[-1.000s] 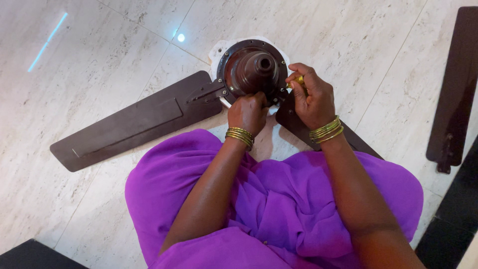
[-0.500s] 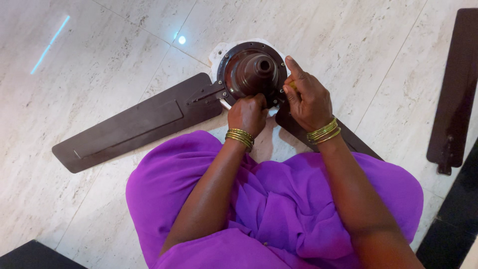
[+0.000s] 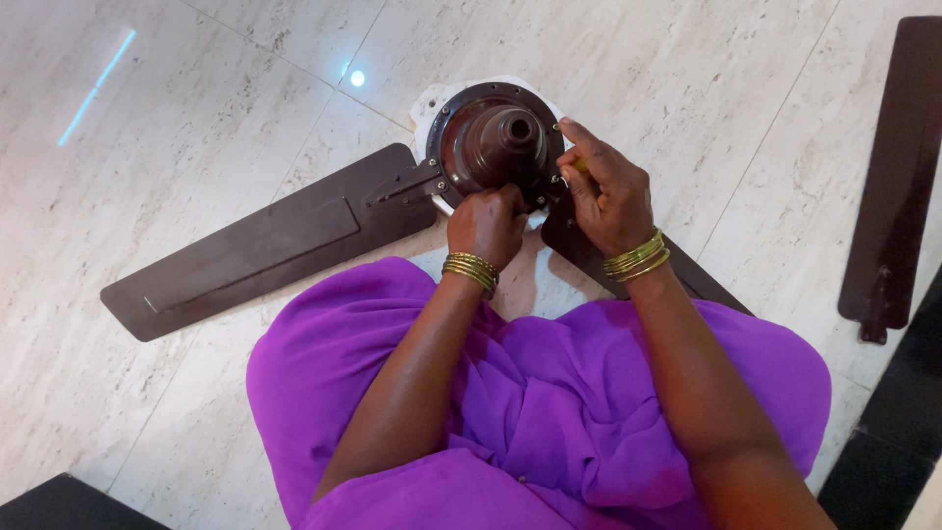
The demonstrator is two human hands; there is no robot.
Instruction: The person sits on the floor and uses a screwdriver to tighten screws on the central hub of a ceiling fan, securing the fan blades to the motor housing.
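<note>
A dark brown ceiling fan motor hub (image 3: 496, 142) lies on the pale marble floor with one long blade (image 3: 265, 240) fixed at its left. A second blade (image 3: 599, 257) runs under my right wrist towards the lower right. My left hand (image 3: 486, 224) is closed at the hub's near rim; what it grips is hidden. My right hand (image 3: 608, 191) is closed on a small yellow-handled tool (image 3: 581, 165), pressed at the hub's right rim where the second blade meets it. Gold bangles sit on both wrists.
A loose dark fan blade (image 3: 898, 177) lies on the floor at the far right. A white piece (image 3: 432, 98) shows under the hub. Purple cloth (image 3: 530, 393) covers my lap below. Dark edges sit at the bottom left and bottom right corners.
My right hand has turned and lowered over the tool at the hub's rim, its forefinger now stretched along it. My left hand has barely moved.
</note>
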